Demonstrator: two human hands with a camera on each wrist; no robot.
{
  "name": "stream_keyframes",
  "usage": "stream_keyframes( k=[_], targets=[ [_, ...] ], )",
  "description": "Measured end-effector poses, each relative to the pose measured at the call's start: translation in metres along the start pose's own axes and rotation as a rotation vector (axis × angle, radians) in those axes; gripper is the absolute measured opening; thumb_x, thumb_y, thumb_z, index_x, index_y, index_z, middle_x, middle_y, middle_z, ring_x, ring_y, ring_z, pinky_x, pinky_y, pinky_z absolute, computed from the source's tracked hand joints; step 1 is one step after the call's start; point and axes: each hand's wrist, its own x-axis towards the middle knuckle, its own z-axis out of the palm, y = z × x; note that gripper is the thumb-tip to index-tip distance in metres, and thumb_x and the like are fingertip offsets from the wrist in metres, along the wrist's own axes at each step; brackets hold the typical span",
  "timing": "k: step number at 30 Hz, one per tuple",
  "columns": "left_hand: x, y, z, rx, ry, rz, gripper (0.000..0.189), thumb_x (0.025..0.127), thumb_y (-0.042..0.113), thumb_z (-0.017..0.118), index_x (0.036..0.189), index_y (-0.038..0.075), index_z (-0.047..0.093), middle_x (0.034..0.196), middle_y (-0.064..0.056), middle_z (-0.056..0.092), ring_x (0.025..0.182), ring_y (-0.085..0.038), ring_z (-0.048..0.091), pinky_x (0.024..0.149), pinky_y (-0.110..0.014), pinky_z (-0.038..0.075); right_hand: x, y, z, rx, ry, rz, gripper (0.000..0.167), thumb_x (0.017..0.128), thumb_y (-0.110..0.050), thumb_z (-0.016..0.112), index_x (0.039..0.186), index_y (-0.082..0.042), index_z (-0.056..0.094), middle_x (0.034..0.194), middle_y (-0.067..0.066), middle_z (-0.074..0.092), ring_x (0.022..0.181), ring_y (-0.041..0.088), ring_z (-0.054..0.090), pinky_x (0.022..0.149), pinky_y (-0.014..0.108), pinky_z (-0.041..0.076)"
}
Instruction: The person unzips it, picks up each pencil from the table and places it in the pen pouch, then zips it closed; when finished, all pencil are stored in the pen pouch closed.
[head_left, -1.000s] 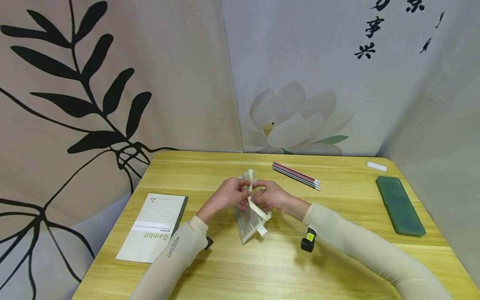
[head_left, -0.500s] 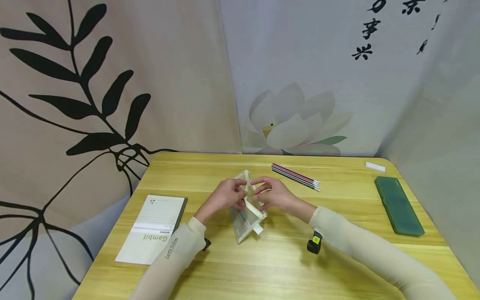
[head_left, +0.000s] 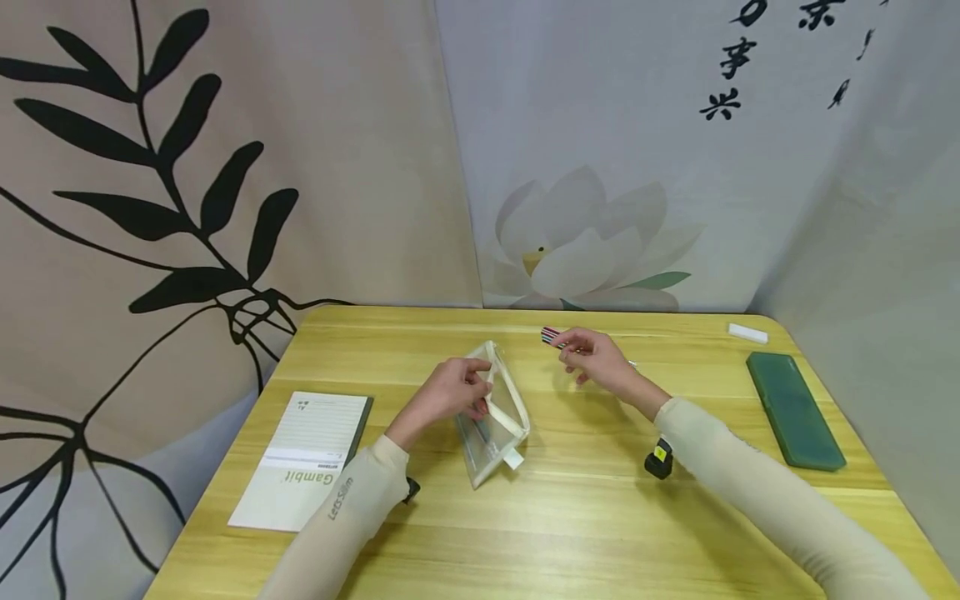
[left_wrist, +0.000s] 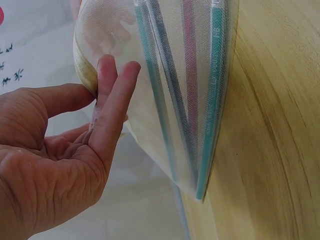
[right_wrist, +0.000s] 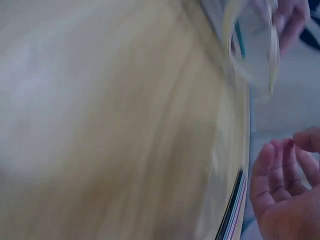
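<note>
A see-through mesh zip pencil pouch (head_left: 480,450) with cream edging stands on the table with its mouth spread. My left hand (head_left: 448,392) pinches one edge of its opening between thumb and fingers. Through the mesh in the left wrist view, several teal, dark and reddish pencils (left_wrist: 191,85) show inside. My right hand (head_left: 597,360) is apart from the pouch, over a bundle of striped pencils (head_left: 549,336) that it mostly covers. In the right wrist view its fingers are loosely bent with nothing between them, beside the loose pencils (right_wrist: 235,212).
A notebook (head_left: 303,458) lies at the left of the wooden table (head_left: 540,533). On the right are a green case (head_left: 797,412) and, farther back, a small white block (head_left: 747,333). Printed curtains (head_left: 360,167) hang behind the table.
My right hand has let go of the pouch's edge and moved right and back to the loose pencils. The pouch's mouth has widened. My left hand keeps its pinch and has barely moved.
</note>
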Motion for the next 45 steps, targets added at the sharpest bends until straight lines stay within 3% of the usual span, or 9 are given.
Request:
stream_keyframes(
  k=[5, 9, 16, 24, 32, 41, 45],
  targets=[
    [0.001, -0.002, -0.001, -0.009, -0.006, 0.011, 0.052, 0.105, 0.006, 0.062, 0.155, -0.002, 0.048, 0.096, -0.015, 0.072, 0.076, -0.024, 0.076, 0.076, -0.044, 0.070, 0.004, 0.014, -0.032, -0.060, 0.058, 0.013, 0.036, 0.109, -0.019, 0.059, 0.142, -0.004, 0.061, 0.126, 0.031, 0.062, 0.098, 0.042, 0.066, 0.072, 0.045, 0.066],
    [0.000, -0.002, -0.001, -0.008, -0.011, 0.024, 0.052, 0.105, 0.006, 0.062, 0.155, -0.003, 0.048, 0.096, -0.015, 0.072, 0.075, -0.023, 0.076, 0.074, -0.043, 0.070, 0.008, 0.020, -0.055, -0.065, 0.021, 0.025, 0.038, 0.109, -0.016, 0.059, 0.145, -0.003, 0.057, 0.131, 0.030, 0.059, 0.100, 0.040, 0.067, 0.075, 0.045, 0.067],
    [-0.002, -0.004, 0.000, -0.001, -0.018, 0.030, 0.053, 0.105, 0.006, 0.061, 0.155, -0.003, 0.047, 0.095, -0.016, 0.072, 0.075, -0.027, 0.076, 0.075, -0.047, 0.070, 0.022, 0.033, -0.083, -0.104, -0.033, 0.048, 0.039, 0.107, -0.006, 0.058, 0.146, 0.000, 0.055, 0.135, 0.028, 0.057, 0.110, 0.037, 0.066, 0.082, 0.034, 0.064],
    [-0.002, -0.006, 0.000, -0.011, -0.010, 0.013, 0.052, 0.105, 0.006, 0.062, 0.154, -0.003, 0.049, 0.096, -0.016, 0.071, 0.072, -0.023, 0.075, 0.073, -0.043, 0.070, 0.035, 0.041, -0.094, -0.250, -0.063, 0.062, 0.044, 0.102, 0.004, 0.059, 0.145, 0.001, 0.057, 0.131, 0.028, 0.060, 0.114, 0.037, 0.061, 0.078, 0.029, 0.056],
    [0.001, -0.006, 0.001, -0.015, -0.025, -0.004, 0.052, 0.105, 0.006, 0.062, 0.154, -0.004, 0.048, 0.099, -0.016, 0.070, 0.071, -0.021, 0.074, 0.072, -0.038, 0.070, 0.041, 0.042, -0.094, -0.180, -0.133, 0.073, 0.053, 0.097, 0.009, 0.060, 0.149, 0.006, 0.050, 0.135, 0.033, 0.056, 0.118, 0.042, 0.062, 0.089, 0.035, 0.063],
    [0.002, -0.004, 0.001, 0.021, -0.035, -0.006, 0.051, 0.105, 0.007, 0.062, 0.154, -0.001, 0.051, 0.098, -0.015, 0.069, 0.073, -0.022, 0.073, 0.073, -0.039, 0.070, 0.044, 0.041, -0.093, -0.173, -0.165, 0.106, 0.056, 0.099, 0.009, 0.058, 0.153, 0.000, 0.049, 0.144, 0.030, 0.052, 0.130, 0.044, 0.055, 0.094, 0.030, 0.061],
    [0.001, -0.003, 0.001, 0.025, -0.044, -0.007, 0.051, 0.106, 0.008, 0.061, 0.154, 0.000, 0.051, 0.097, -0.015, 0.068, 0.074, -0.023, 0.073, 0.073, -0.040, 0.070, 0.044, 0.041, -0.093, -0.170, -0.176, 0.115, 0.056, 0.098, 0.008, 0.061, 0.152, 0.000, 0.050, 0.143, 0.029, 0.053, 0.128, 0.041, 0.056, 0.092, 0.029, 0.061]
  ],
)
